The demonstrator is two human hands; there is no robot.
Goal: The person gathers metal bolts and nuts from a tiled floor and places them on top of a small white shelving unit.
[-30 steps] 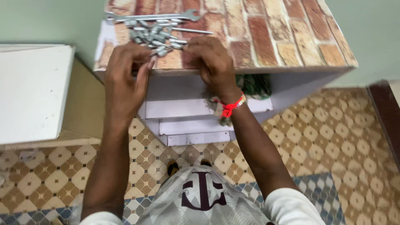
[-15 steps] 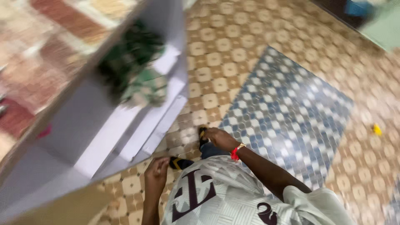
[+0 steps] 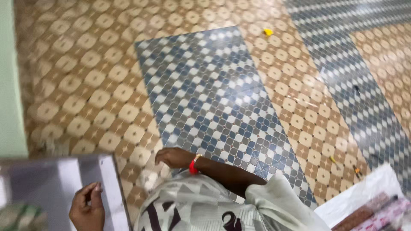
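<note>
Head view, left hand [image 3: 87,208] on smooth white panel [image 3: 112,188], glossy patterned tiles [image 3: 205,85]

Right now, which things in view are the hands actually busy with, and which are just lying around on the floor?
In hand:
left hand touching the white board edge
right hand, with a red wristband, held over the patterned floor, holding nothing visible

Lying about:
yellow scrap
small dark bit
white plastic sheet

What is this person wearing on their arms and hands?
Both hands are bare, with no gloves. The right hand has a red band at the wrist and a pale short sleeve above it. The left hand shows no ring or band. The shirt is pale with dark shapes.
</note>
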